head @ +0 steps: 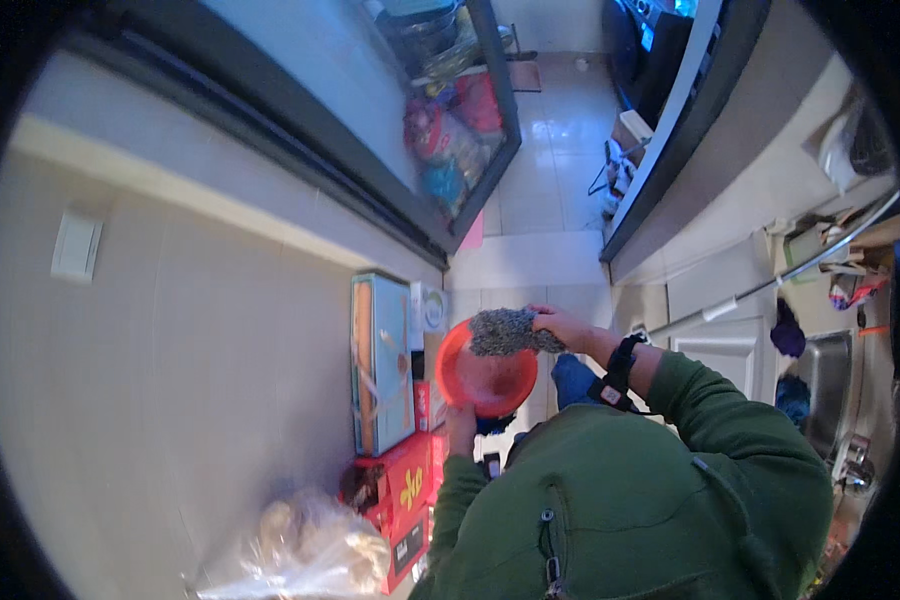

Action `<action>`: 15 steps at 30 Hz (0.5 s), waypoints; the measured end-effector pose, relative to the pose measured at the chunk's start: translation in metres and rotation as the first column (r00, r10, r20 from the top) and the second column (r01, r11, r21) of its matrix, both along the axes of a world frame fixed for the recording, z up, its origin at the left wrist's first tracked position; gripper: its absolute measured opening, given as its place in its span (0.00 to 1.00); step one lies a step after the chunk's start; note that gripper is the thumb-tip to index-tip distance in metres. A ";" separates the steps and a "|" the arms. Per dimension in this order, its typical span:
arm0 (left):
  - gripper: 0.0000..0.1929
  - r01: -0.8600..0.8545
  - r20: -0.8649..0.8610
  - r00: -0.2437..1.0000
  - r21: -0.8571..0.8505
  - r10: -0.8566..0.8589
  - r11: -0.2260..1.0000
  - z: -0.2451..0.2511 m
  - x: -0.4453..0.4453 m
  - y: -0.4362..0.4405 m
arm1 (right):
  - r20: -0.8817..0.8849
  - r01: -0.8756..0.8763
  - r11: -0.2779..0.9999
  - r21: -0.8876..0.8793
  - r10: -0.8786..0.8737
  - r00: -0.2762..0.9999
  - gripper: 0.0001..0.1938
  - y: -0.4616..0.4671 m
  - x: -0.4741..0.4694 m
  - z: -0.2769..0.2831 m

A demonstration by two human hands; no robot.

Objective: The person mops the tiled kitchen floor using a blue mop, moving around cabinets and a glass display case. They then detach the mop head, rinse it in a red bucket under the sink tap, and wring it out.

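An orange-red plastic basin point(444, 367) is held low in front of me. At its near-left rim my left hand point(461, 424) grips it, the fingers partly hidden by the basin. My right hand point(566, 330) clutches a grey, shaggy cloth or mop pad point(504, 332). That grey piece hangs over the far-right part of the basin's rim. Inside the basin the bottom looks blurred, so I cannot tell whether it holds water.
A glass door with a dark frame point(487, 180) stands ajar ahead, bags behind it. Along the left wall are a light-blue box point(394, 367), red boxes point(409, 480) and a clear plastic bag point(307, 547). To the right are a white cabinet point(720, 360) and a metal sink point(829, 390).
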State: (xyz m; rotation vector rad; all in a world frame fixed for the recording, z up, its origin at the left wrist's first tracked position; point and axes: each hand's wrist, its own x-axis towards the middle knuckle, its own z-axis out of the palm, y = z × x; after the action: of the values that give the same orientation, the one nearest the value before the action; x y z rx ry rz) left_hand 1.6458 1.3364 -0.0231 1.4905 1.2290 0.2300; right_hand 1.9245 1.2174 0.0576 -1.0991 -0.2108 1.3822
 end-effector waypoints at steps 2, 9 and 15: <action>0.22 -0.041 -0.246 0.969 -0.037 0.031 0.998 -0.001 0.012 0.018 | -0.020 -0.012 1.000 -0.003 0.012 1.000 0.15 0.025 0.036 -0.004; 0.18 -0.214 0.128 0.968 -0.045 0.218 0.976 0.015 0.047 0.045 | -0.117 0.196 0.978 -0.078 -0.204 0.972 0.11 0.065 0.121 -0.028; 0.19 -0.121 -0.166 0.979 -0.031 0.114 0.992 0.026 0.076 0.103 | -0.156 0.401 0.905 -0.141 -0.420 0.894 0.15 0.062 0.166 -0.038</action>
State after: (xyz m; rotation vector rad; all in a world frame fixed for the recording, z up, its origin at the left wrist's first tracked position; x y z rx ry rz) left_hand 1.7220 1.4396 0.0028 1.4249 1.4483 0.1617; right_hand 2.0909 1.2790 0.0194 -1.0235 0.2243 1.1092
